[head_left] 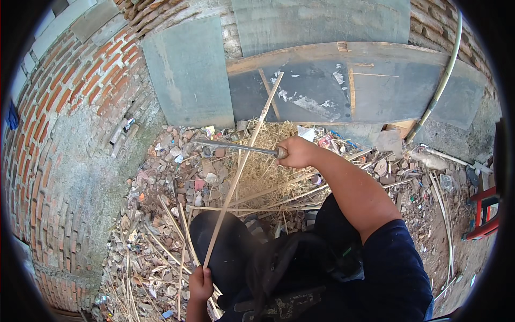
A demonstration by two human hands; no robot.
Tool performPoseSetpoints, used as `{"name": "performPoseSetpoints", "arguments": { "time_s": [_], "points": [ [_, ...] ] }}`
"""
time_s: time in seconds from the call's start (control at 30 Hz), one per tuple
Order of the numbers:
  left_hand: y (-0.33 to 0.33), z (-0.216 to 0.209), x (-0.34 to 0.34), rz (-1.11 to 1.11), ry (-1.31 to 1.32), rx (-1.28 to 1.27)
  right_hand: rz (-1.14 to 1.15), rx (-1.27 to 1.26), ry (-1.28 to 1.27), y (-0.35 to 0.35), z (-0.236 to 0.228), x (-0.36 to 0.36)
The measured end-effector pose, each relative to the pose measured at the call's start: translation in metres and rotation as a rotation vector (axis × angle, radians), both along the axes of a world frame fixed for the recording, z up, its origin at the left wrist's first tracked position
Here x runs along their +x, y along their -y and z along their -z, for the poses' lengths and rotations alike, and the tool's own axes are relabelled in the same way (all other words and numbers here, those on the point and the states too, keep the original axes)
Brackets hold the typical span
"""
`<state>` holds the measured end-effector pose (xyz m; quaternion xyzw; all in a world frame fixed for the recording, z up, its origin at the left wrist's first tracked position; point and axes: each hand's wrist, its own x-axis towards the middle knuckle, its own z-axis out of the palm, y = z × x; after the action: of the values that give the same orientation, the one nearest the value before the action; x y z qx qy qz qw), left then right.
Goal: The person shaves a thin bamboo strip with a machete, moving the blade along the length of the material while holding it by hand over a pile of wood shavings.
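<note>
My left hand (200, 284), low in the view, is closed around the near end of a long, pale bamboo strip (240, 177). The strip runs up and away from it, passing over my dark-clothed left knee. In my right hand (298, 152), stretched out ahead, is the wooden handle of a knife (236, 146). Its long narrow blade points left and crosses the strip above its middle; whether the edge touches the strip I cannot tell. Beneath them lies a heap of thin straw-coloured shavings (268, 177).
Several more bamboo strips (170, 222) lie on the rubble-strewn ground (153, 279) around my legs. A brick wall (59, 145) rises on the left, and grey boards (188, 75) lean ahead. At right stand a bamboo pole (441, 86) and a red frame-like object (480, 214).
</note>
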<state>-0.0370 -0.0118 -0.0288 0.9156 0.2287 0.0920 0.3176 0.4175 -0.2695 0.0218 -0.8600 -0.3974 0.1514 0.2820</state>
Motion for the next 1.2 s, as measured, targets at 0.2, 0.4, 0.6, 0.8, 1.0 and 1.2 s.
{"name": "performPoseSetpoints", "arguments": {
  "time_s": [0.2, 0.4, 0.6, 0.8, 1.0, 1.2],
  "points": [
    [0.003, -0.005, 0.002, 0.001, 0.001, -0.027, 0.002, -0.005, -0.019, 0.000, -0.002, -0.001],
    [0.005, -0.010, 0.004, 0.007, 0.013, -0.011, 0.006, 0.003, -0.045, 0.002, -0.005, -0.001],
    [0.009, -0.029, 0.000, 0.013, -0.098, 0.092, -0.013, -0.098, 0.136, 0.005, -0.001, 0.002],
    [0.001, -0.018, 0.001, 0.039, -0.081, 0.057, 0.019, -0.039, 0.072, 0.006, -0.020, -0.006],
    [0.010, -0.029, 0.003, 0.042, -0.080, -0.039, -0.033, -0.210, 0.216, -0.006, -0.042, -0.033],
    [0.003, -0.015, 0.001, 0.036, -0.088, 0.028, -0.086, -0.244, 0.142, -0.022, -0.036, -0.032]
  ]
}}
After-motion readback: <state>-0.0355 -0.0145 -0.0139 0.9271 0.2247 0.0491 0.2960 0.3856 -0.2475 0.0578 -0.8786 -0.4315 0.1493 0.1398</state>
